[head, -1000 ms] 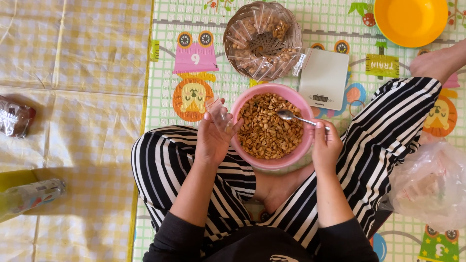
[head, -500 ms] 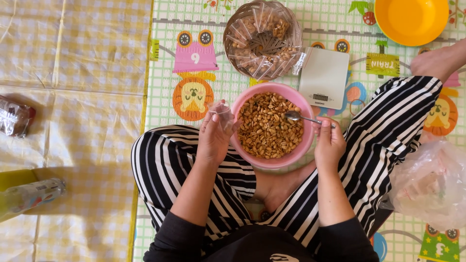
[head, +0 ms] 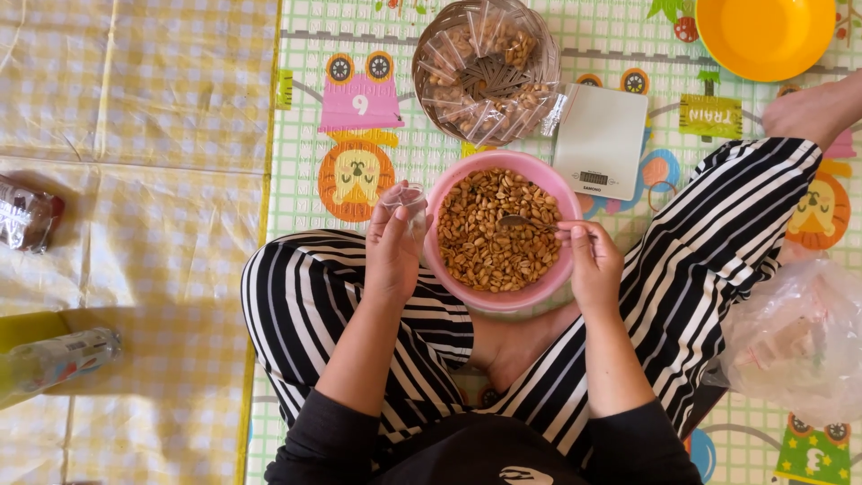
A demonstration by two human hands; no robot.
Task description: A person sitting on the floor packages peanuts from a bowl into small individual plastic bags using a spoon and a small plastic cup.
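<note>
While the left hand (head: pixel 392 247) pinches a clear bag (head: pixel 409 205), the right hand (head: pixel 588 265) grips a leftward-pointing spoon (head: pixel 525 222).

1 pink bowl (head: pixel 489 301) of peanuts, 1 orange bowl (head: pixel 763 36), 1 basket (head: pixel 431 45), 1 scale (head: pixel 600 139), 1 spoon (head: pixel 525 222), 2 bottles (head: pixel 54 359)
</note>
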